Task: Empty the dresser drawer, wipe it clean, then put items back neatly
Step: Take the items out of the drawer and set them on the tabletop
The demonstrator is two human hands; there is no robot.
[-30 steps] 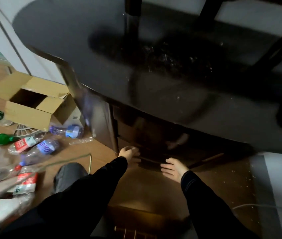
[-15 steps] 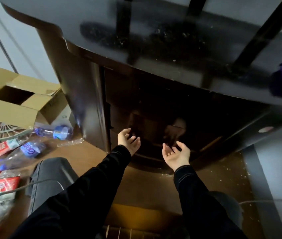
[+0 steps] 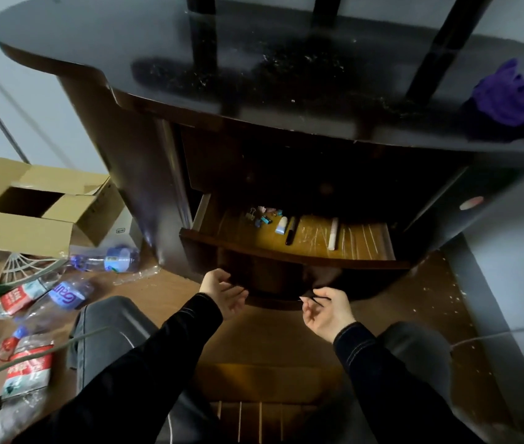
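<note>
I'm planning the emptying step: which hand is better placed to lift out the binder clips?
Left. The binder clips lie in the left part of the drawer, above the left hand; the right hand sits under the middle, farther off.

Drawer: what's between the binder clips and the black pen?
A small white bottle, close beside the black pen; the binder clips sit apart from it. Seen in the head view.

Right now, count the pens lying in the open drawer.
2. A black pen lies mid-drawer, just right of a small white bottle; a white pen lies apart, further right. The back of the drawer is in shadow, so more may be hidden.
</note>
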